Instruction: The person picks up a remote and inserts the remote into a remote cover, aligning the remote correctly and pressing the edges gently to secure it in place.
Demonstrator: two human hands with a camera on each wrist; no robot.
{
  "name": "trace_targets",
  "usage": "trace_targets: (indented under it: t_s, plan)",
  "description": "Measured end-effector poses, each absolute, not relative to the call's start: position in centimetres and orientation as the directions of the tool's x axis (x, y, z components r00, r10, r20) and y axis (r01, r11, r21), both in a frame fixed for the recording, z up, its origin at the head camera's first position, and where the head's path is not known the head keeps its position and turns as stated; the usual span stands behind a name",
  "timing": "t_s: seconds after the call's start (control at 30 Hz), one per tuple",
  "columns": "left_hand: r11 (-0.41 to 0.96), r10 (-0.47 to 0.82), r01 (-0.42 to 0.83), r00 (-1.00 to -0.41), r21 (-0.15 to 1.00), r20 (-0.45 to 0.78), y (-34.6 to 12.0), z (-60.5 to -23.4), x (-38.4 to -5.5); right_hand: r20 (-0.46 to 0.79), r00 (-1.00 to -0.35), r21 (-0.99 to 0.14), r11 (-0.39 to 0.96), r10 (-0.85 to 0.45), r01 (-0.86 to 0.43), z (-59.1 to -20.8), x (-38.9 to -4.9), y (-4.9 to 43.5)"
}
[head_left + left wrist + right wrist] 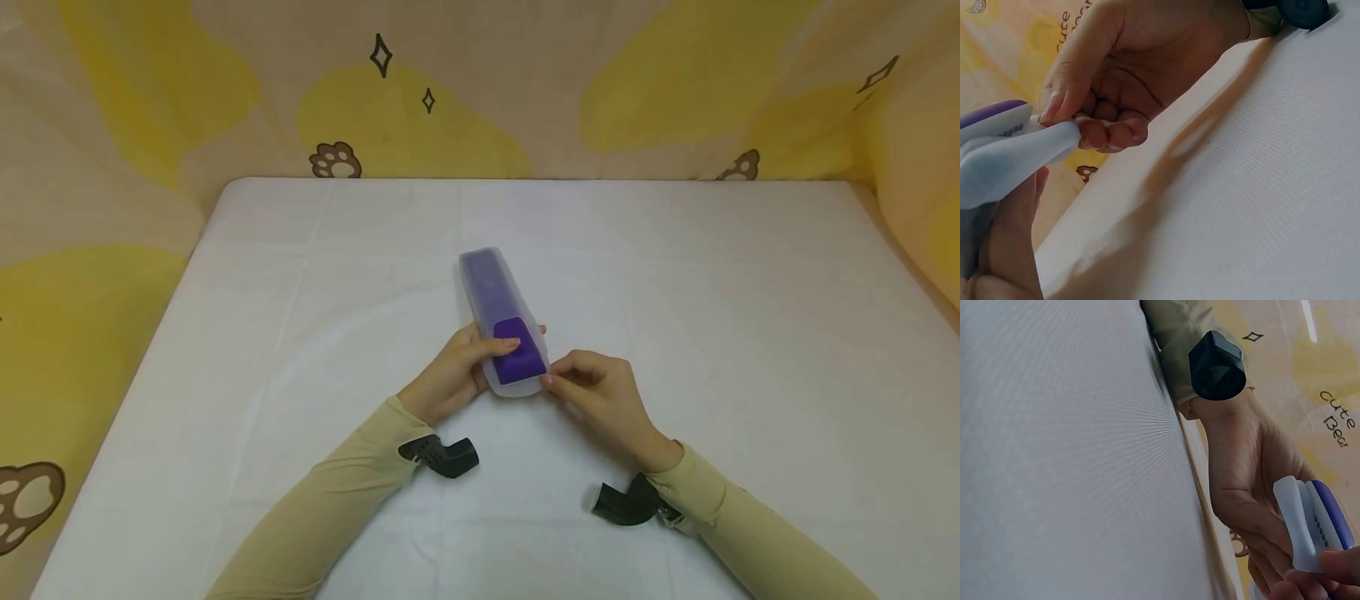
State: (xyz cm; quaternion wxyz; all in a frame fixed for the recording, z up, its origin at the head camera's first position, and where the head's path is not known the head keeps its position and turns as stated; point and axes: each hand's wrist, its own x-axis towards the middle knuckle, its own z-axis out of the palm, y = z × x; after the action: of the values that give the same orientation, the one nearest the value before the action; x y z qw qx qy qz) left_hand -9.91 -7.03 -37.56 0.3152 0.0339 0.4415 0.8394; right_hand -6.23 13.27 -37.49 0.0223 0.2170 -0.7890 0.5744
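Observation:
A long, slim case of frosted translucent plastic (486, 283) is held at a slant above the middle of the white table. Violet shows through its far part, and a deeper purple panel (519, 367) covers the near part. My left hand (453, 371) grips the case from the left, thumb across the purple panel and fingers mostly hidden beneath. At the near right corner, my right hand (603, 392) pinches the pale rim (1063, 137) between thumb and forefinger. Its other fingers are curled in. Small dark marks run along the pale side (1321, 522) under the purple panel.
The white-covered table (712, 275) extends around both hands. Behind it hangs a yellow and beige patterned cloth (465, 83) with paw prints. A black camera mount sits on the left wrist (446, 457) and another on the right wrist (630, 502).

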Motion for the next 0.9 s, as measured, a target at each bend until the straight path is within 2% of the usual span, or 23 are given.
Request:
trace_targets:
  t_s: [0.17, 0.43, 0.7, 0.9]
  plan:
    - [-0.397, 0.53, -0.485, -0.815, 0.779, -0.236, -7.0, -37.7, -10.1, 0.353, -0.864, -0.841, 0.283, -0.358, -0.461, -37.3, -6.2, 13.3]
    - [-0.375, 0.486, -0.469, -0.834, 0.799, -0.262, -7.0, -37.8, -10.6, 0.413, -0.815, -0.809, 0.246, -0.407, -0.533, -37.0, -6.0, 13.3]
    - [-0.326, 0.496, -0.394, -0.845, 0.859, -0.2, -7.1, -37.6, -10.9, 0.43, -0.793, -0.841, 0.129, -0.432, -0.526, -37.0, -6.0, 13.3]
    - [-0.32, 0.541, -0.374, -0.826, 0.871, -0.156, -7.4, -37.4, -10.8, 0.395, -0.824, -0.874, 0.109, -0.406, -0.473, -37.0, -6.0, 13.0]
